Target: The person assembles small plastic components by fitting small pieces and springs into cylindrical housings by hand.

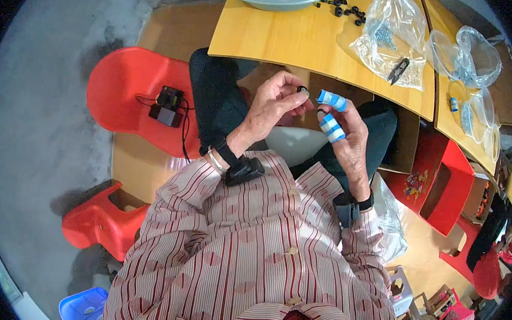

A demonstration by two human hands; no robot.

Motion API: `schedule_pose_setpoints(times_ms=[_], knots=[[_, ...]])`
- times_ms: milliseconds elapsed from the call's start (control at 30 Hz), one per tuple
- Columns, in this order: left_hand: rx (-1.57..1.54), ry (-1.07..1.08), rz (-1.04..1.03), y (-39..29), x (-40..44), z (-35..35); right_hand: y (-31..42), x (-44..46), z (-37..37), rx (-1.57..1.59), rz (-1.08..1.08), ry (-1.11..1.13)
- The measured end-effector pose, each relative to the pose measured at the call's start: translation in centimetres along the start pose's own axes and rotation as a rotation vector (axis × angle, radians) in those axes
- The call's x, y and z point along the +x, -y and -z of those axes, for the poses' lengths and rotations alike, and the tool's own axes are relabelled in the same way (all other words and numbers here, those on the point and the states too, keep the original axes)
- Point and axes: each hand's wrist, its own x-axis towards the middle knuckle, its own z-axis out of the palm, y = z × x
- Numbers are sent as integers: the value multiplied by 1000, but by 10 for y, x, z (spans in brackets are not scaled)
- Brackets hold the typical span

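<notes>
My left hand (275,104) is closed, thumb and index finger pinched on a small black part (302,89) above my lap. Close on its right, my right hand (348,137) has blue-and-white striped wraps on its thumb and a finger. Those two fingers curve toward each other around a small dark piece (322,111), partly hidden between them. The hands are near each other but apart. Below them, between my knees, sits a pale bowl (296,145).
A wooden table (278,32) ahead carries a basin (268,3) of black parts, loose black parts, a plastic bag (393,20), snips (399,71) and clear tubs. A red chair (135,84) stands left; red stools and boxes lie around.
</notes>
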Motion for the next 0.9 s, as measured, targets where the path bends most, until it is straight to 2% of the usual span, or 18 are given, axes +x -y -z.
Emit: schedule_pose_setpoints(times_ms=[67,200,367,467,500,633,767,900], knots=[[-50,2,9,-3,-4,-5,0,-2,-6,45,19,-1],[-59,-2,27,-5,-13,-14,-8,-3,-10,-75,152,-1],[-173,9,89,-5,-19,-24,-8,-9,-11,28,133,-55],[-207,27,83,4,-20,-26,-8,-12,-4,-35,153,-11],[-210,12,77,3,-21,-31,-6,-12,-2,-144,254,-54],[-197,-1,70,7,-24,-40,-6,-18,4,-241,367,-98],[-206,4,76,8,-19,-50,-4,-25,13,-255,329,-130],[-241,20,33,12,-15,-59,-8,-25,19,-288,389,-216]])
